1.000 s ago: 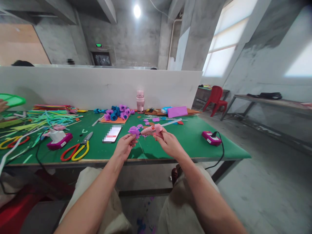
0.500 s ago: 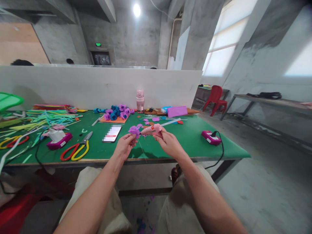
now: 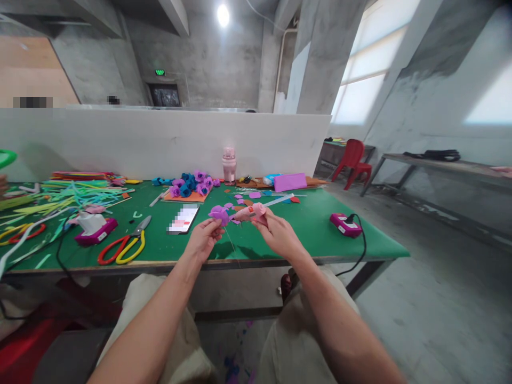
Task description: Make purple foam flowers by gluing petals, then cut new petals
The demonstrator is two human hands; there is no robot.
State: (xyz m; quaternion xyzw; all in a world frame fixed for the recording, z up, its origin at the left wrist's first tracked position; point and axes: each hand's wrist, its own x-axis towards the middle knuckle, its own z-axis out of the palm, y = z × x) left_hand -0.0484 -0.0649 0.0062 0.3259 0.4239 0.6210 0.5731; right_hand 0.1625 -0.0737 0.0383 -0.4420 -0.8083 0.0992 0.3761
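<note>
Between the fingertips of my left hand [image 3: 207, 238] is a purple paper flower [image 3: 219, 213], held just above the table. My right hand [image 3: 276, 230] is wrapped round a pink hot glue gun [image 3: 252, 212], and a clear glue stick [image 3: 279, 200] juts from its back end. The gun's nozzle points left and sits close beside the flower; whether they touch I cannot tell. A thin pale strand runs down below the flower. Purple paper petals [image 3: 255, 195] lie scattered on the green table [image 3: 312, 234] behind my hands.
Red-and-yellow scissors [image 3: 127, 242] and a phone [image 3: 183, 219] lie to the left. Finished purple and blue flowers [image 3: 192, 184] are piled behind. A pink bottle [image 3: 229, 164] stands by the white partition [image 3: 160, 138]. Purple power sockets [image 3: 346, 225] with cables flank both sides.
The flower in my left hand has shifted and turned slightly, while the glue gun stays nearly in place. At the far left, the green basket-like object has moved mostly out of view.
</note>
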